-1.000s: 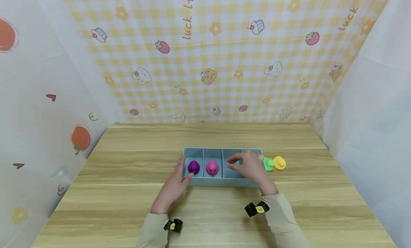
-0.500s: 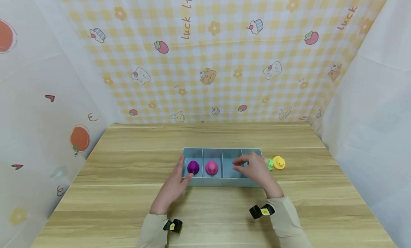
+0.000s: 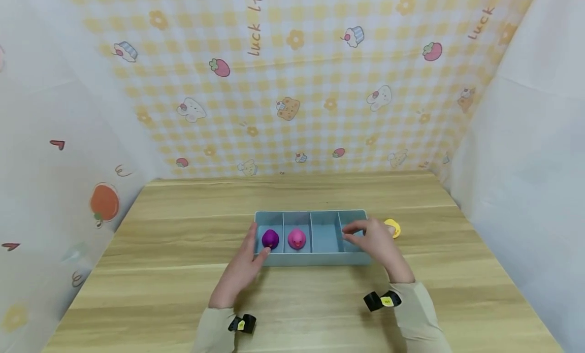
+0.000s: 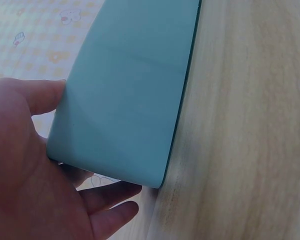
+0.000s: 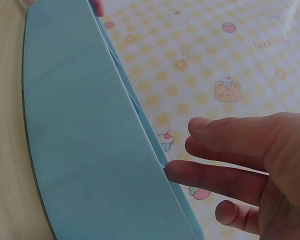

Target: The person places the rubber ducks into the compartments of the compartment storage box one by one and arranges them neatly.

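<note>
A blue-grey box (image 3: 315, 260) with side-by-side compartments stands on the table. In its leftmost compartment sits a purple rubber duck (image 3: 270, 238), and a pink rubber duck (image 3: 297, 238) is in the one beside it. My left hand (image 3: 241, 274) holds the box's left end, thumb on the front rim and fingers around the end wall (image 4: 120, 120). Over the rightmost compartment is my right hand (image 3: 378, 244), fingers loosely bent, with nothing between thumb and fingers. A yellow rubber duck (image 3: 395, 225) lies right of the box, partly covered by that hand. The green duck is hidden.
The wooden table (image 3: 183, 231) extends around the box on all sides. A checked cloth (image 3: 274, 139) hangs along its back edge, and pale cloths rise at the left and right. Black wrist cameras (image 3: 383, 300) sit on both sleeves.
My right hand has moved rightward from the third compartment to the rightmost, covering the green duck and part of the yellow one. My left hand stays on the box; the head view shifted slightly.
</note>
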### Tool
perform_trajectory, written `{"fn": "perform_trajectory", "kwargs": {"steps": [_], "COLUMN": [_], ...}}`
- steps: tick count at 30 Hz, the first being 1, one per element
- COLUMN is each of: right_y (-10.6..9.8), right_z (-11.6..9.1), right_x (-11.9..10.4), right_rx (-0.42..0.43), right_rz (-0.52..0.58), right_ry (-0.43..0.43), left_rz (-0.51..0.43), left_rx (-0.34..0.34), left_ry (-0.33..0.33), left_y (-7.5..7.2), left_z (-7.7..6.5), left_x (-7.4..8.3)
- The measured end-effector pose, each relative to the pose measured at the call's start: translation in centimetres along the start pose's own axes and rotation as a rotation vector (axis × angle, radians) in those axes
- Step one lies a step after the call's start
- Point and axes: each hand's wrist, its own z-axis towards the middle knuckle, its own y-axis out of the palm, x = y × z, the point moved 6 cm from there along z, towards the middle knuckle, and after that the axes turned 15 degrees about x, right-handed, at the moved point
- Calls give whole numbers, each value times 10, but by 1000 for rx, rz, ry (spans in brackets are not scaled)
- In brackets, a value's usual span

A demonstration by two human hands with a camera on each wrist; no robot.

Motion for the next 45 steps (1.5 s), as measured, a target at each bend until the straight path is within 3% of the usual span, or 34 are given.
{"fn": "perform_trajectory", "kwargs": {"steps": [10,24,38,45], "right_y": [-15,-40,-58,-61], "right_z": [2,-4,-10,-10], "right_x": [9,44,80,101], "right_rx": [5,109,180,170], "right_rz": [44,-33,-60,-75], "right_ry": [36,68,166,215], "left_rz": [-7,-12,-22,-18], "left_rx": [-4,-14,-14,-32], "left_ry": [-12,-16,3,-18], "left_y": [-5,-3,-1,2], "left_z": [0,2,1,2], "left_x": [-3,-4,-3,-1]}}
